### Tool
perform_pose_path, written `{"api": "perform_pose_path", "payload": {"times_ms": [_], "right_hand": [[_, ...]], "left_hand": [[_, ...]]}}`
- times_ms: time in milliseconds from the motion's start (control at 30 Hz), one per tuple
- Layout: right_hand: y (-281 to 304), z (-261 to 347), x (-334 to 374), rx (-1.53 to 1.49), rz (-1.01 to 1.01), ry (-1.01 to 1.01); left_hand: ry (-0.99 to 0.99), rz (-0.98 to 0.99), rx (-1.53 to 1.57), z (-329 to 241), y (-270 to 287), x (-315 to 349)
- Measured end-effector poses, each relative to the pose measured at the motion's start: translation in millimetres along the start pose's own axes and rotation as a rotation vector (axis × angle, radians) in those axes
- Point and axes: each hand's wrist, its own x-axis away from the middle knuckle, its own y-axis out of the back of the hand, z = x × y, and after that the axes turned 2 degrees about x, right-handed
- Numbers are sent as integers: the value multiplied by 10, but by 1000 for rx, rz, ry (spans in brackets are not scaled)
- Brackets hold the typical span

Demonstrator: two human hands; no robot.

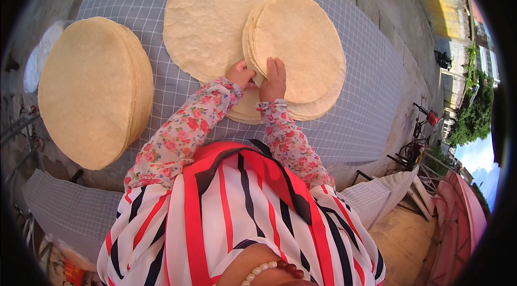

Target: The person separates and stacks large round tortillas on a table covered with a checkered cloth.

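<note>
Large round thin flatbreads (207,22) lie overlapping on a table covered with a grey checked cloth (371,86). On top of them, toward the right, rests a smaller stack of round flatbreads (301,43). My left hand (241,74) is closed, its curled fingers at the near left edge of that stack, pinching a flatbread edge. Beside it, my right hand (273,79) lies with fingers stretched flat over the stack's near edge. Its thumb is hidden. Both forearms wear floral sleeves.
A tall stack of round flatbreads (86,92) stands at the table's left side, next to a clear plastic bag (43,54). A bicycle (412,148) is parked beyond the table on the right. Light checked cloth (70,205) hangs at the near left.
</note>
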Motion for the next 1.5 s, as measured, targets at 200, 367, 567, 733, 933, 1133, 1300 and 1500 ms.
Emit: {"api": "perform_pose_path", "payload": {"times_ms": [200, 367, 567, 733, 933, 1133, 1300, 1500], "right_hand": [[34, 35, 36, -101, 91, 39], [83, 184, 1, 11, 48, 34], [29, 118, -46, 115, 33, 90], [235, -7, 24, 51, 79, 162], [308, 42, 279, 106, 74, 184], [1028, -614, -658, -436, 310, -149], [2940, -1032, -1903, -463, 248, -185], [2350, -262, -1214, 35, 113, 164]], "left_hand": [[-32, -139, -141, 98, 48, -99], [-60, -128, -172, -27, -54, -17], [-36, -201, -92, -49, -118, -12], [-7, -273, -165, -75, -102, 12], [-71, -278, -124, -65, -141, 54], [43, -291, -240, -105, -142, 41], [45, -181, -80, -1, -75, -84], [136, -24, 263, -235, -124, 95]]}}
